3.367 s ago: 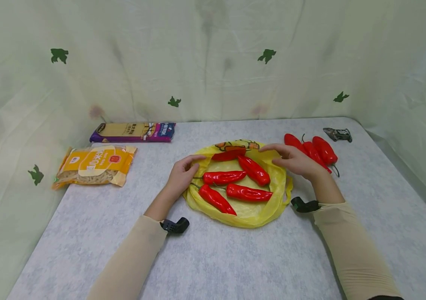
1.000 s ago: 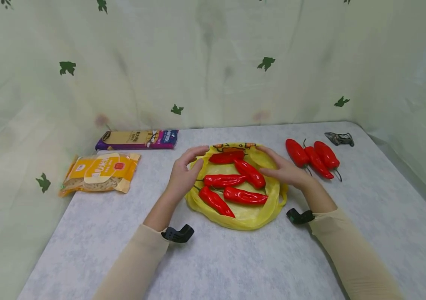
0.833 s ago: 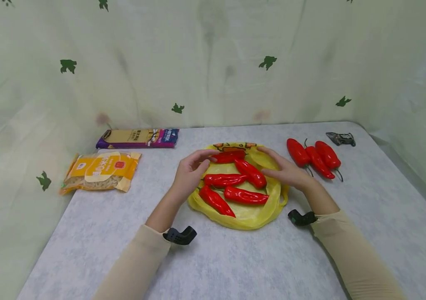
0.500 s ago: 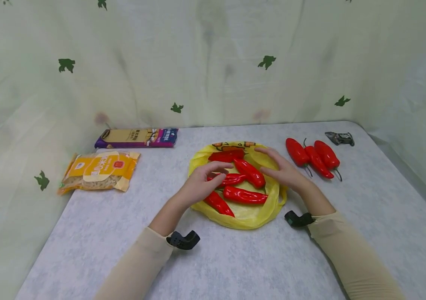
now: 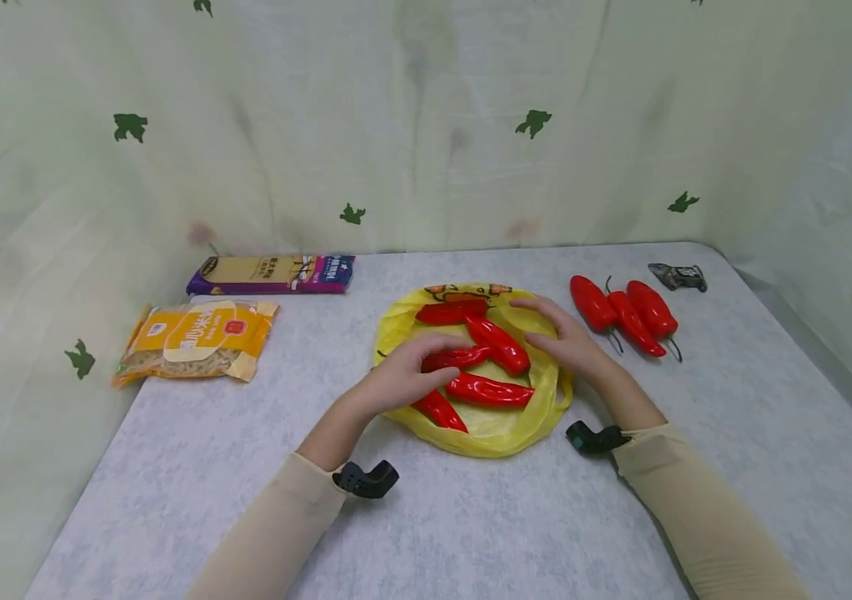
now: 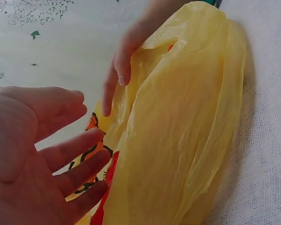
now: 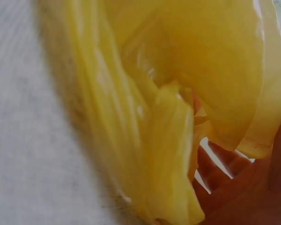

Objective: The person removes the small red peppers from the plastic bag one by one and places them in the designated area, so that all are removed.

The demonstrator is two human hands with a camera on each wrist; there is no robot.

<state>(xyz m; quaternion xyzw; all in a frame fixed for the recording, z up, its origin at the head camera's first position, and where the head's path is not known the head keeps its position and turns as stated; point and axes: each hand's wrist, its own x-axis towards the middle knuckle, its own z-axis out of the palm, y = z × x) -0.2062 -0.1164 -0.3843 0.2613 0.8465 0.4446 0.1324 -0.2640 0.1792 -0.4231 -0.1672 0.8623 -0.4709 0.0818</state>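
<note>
A yellow plastic bag (image 5: 497,446) lies on the table with its mouth wide, and several red peppers (image 5: 489,390) show inside. My left hand (image 5: 413,373) hovers over the bag's left part, fingers spread and thumb apart, hiding part of two peppers. In the left wrist view this hand (image 6: 42,154) has nothing in its palm. At the bag's right rim is my right hand (image 5: 567,337), its relaxed fingers reaching over the edge. The right wrist view shows the bag's loose plastic folds (image 7: 173,140) partly covering that hand (image 7: 239,187).
Three more red peppers (image 5: 630,323) lie to the right of the bag, with a small dark packet (image 5: 679,276) behind them. On the left are an orange-and-clear food packet (image 5: 197,340) and a long purple-and-tan packet (image 5: 271,275). A pale curtain (image 5: 426,125) rises behind the table.
My left hand has left the bag's left rim and moved right and toward me, over the peppers. The right hand stays at the right rim, and the peppers lie as before.
</note>
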